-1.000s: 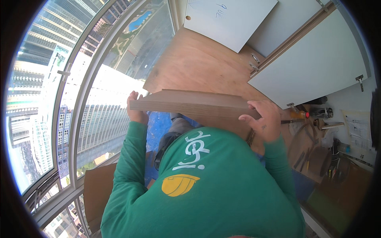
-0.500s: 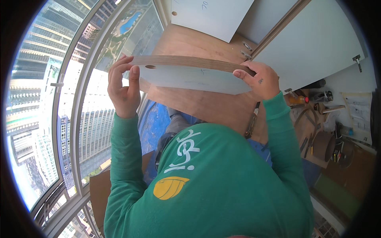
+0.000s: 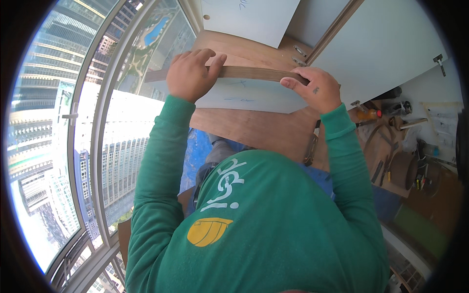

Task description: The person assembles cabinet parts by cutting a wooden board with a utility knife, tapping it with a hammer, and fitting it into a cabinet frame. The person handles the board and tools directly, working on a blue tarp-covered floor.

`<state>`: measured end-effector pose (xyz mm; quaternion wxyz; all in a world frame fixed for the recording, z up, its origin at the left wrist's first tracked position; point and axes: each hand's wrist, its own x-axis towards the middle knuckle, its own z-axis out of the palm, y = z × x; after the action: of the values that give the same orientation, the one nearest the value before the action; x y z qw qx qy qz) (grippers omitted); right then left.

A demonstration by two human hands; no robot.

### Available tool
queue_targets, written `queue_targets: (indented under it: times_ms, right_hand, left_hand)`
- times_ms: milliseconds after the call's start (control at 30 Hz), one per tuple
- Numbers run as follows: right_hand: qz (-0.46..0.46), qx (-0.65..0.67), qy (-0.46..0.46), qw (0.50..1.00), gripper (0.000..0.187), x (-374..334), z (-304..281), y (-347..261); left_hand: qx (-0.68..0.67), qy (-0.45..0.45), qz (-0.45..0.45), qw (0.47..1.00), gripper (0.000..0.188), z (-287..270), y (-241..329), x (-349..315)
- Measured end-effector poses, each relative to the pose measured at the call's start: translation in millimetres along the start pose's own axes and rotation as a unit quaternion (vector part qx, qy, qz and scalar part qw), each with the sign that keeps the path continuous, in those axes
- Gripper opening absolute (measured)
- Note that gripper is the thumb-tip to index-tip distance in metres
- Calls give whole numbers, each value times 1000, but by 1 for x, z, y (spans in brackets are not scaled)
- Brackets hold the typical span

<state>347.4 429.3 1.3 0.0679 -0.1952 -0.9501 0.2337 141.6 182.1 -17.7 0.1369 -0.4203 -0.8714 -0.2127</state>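
The left hand [image 3: 193, 75] had shifted inward along the top edge of the white-faced panel [image 3: 244, 93], half-open; its grip could not be confirmed. The right hand [image 3: 318, 93] clasped the other end. The panel, marked in blue handwriting, partly hid the wooden surface [image 3: 254, 126].

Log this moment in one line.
left hand: at top edge of panel | right hand: gripping its right end | panel: white, pen-marked face toward person | bottle: right of right hand
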Motion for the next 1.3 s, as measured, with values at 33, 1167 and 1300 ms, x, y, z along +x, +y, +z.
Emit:
queue_targets:
  times_ms: [33,1167,1300]
  right_hand:
    - [12,-10,-22,1000,71,-1,-6,-5]
    - [-133,-24,115,984,54,-5,6,6]
    - [-121,-34,94,988,55,-4,4,5]
  left_hand:
    - [-2,-9,-7,1000,37,-2,0,-1]
    - [-19,-39,120,992,52,-11,-7,-7]
    - [-6,-38,120,992,52,-12,-6,-6]
